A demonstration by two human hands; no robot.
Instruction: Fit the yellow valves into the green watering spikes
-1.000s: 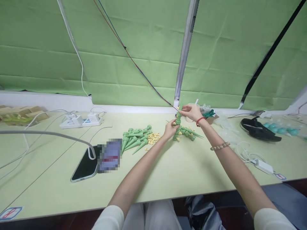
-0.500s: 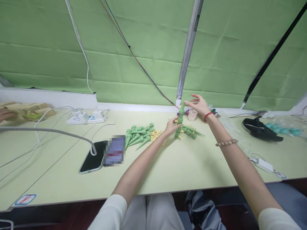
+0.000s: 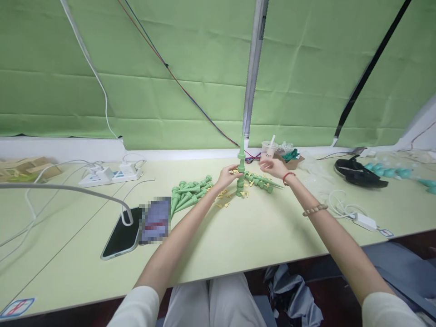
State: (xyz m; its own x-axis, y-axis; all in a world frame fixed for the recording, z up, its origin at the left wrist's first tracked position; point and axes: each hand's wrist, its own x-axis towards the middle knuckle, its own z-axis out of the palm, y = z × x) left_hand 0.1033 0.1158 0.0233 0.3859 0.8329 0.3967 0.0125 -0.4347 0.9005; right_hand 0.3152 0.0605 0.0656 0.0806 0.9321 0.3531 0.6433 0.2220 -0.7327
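An upright tower of stacked green plastic pieces (image 3: 240, 185) stands on the table, with a thin pointed tip. My left hand (image 3: 226, 177) closes its thumb and fingers on the tower's middle, where small yellow bits show. To the right of the tower, in front of the drink cup, my right hand (image 3: 275, 168) hovers apart from it, fingers extended and nothing visible in them. Between my hands and just behind lie more green segmented pieces (image 3: 264, 182). Left of my left hand is a pile of green cones (image 3: 190, 193). Small yellow pegs (image 3: 223, 195) lie scattered by the tower's base.
A plastic cup with a straw (image 3: 269, 149) and a small cardboard box (image 3: 295, 160) stand at the back. On the left are a phone (image 3: 122, 236), a power strip (image 3: 112, 175) and cables. A black curved object (image 3: 360, 172) and a white adapter (image 3: 365, 221) lie right.
My right hand has come down from the tower's tip and sits to its right. My left hand stays at the tower's middle. The whole view has shifted slightly.
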